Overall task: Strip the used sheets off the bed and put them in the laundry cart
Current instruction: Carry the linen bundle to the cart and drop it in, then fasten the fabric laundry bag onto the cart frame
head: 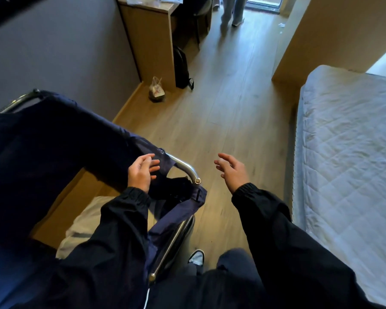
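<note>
Two empty hands, left hand (142, 172) spread over one blue laundry cart (54, 141), right hand (232, 170) spread over floor (221, 112), one white sheet (83, 226) inside cart, one bare bed (348, 141), one bag (157, 89) by desk (149, 36)

The laundry cart (54, 141) is on the left and the bed (348, 141) is on the right, with the floor (221, 119) between them. Some sheets (83, 221) lie in the cart. Ahead, a bag (157, 90) sits beside a desk (149, 41).
</note>
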Available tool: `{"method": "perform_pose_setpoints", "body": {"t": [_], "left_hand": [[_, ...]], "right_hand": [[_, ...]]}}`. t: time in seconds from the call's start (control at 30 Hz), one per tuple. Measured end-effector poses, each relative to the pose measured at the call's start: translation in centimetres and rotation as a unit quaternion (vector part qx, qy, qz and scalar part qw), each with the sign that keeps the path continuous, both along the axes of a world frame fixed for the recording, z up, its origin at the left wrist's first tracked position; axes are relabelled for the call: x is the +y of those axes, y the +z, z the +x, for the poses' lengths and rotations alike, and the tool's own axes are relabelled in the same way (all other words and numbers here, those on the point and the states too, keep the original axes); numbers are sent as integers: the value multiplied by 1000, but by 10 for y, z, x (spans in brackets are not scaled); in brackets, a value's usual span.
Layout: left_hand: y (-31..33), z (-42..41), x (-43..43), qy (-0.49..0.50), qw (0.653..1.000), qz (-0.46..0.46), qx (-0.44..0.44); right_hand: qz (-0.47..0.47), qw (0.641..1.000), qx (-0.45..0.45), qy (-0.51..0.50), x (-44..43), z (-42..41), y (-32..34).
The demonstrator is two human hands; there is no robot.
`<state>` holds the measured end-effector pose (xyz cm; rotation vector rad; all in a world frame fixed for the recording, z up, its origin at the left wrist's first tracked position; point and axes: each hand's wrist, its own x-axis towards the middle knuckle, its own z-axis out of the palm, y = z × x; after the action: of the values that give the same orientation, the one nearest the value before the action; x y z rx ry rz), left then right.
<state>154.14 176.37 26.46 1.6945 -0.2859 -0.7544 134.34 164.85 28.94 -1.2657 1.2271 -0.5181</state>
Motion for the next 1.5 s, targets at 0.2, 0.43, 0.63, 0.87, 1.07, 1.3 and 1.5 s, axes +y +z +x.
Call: {"method": "perform_pose_setpoints", "body": {"t": [0.2, 0.43, 0.63, 0.87, 1.07, 1.3, 1.5], "left_hand": [[-4, 15, -60, 74, 997, 7, 7], [0, 30, -121, 227, 973, 32, -12], [17, 17, -155, 356, 934, 18, -4], [13, 16, -168, 458, 887, 53, -9], [-6, 43, -168, 529, 847, 45, 9], [-18, 84, -181, 592, 805, 15, 36], [-21, 114, -187, 618, 784, 31, 37]], "right_hand": [[11, 998, -8, 67, -75, 31, -10], [31, 974, -35, 222, -178, 89, -20], [50, 937, -42, 343, -235, 135, -15], [69, 883, -33, 464, -258, 195, -22], [67, 840, -20, 538, -266, 252, -34], [78, 813, 10, 577, -273, 312, -45], [87, 791, 23, 605, -270, 361, -56]]}}
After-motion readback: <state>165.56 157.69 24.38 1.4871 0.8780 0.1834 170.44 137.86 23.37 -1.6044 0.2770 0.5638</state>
